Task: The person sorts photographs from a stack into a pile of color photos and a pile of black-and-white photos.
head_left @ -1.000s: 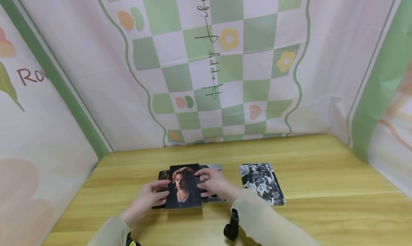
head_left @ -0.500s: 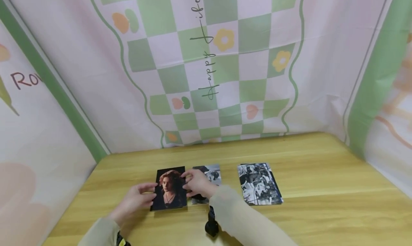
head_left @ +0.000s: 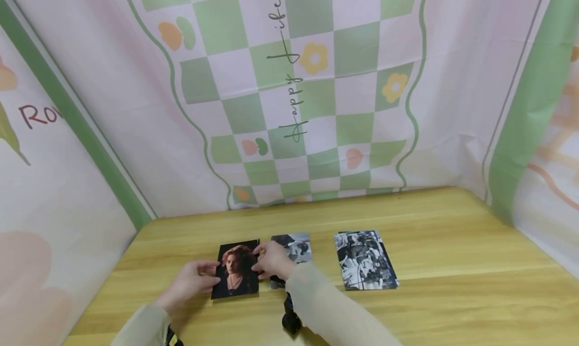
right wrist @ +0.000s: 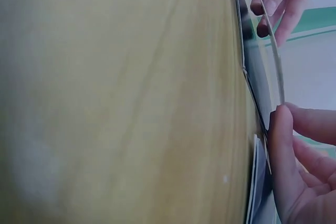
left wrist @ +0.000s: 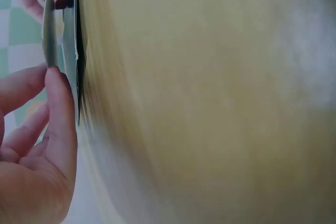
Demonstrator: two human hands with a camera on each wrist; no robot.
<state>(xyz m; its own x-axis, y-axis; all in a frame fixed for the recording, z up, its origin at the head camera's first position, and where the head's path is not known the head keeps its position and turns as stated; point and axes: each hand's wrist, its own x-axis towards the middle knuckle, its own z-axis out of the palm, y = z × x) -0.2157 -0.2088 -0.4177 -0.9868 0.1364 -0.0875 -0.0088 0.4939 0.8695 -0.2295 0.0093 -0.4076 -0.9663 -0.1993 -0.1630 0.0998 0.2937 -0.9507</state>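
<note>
I see my left hand (head_left: 194,279) and right hand (head_left: 271,260) pinching the portrait photo (head_left: 236,271) by its 2 side edges over the wooden table (head_left: 434,295), beside 2 black-and-white photos (head_left: 364,259).

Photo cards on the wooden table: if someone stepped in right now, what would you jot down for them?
Left hand pinches the left edge of the colour portrait photo card; right hand pinches its right edge. In the wrist views the card is raised slightly above a dark card stack on the wooden table.
Beside it lies a black-and-white photo card, partly under the right hand; further right, a black-and-white card stack.
Done: three groups laid in a row.
Left: set the portrait down and let go.
</note>
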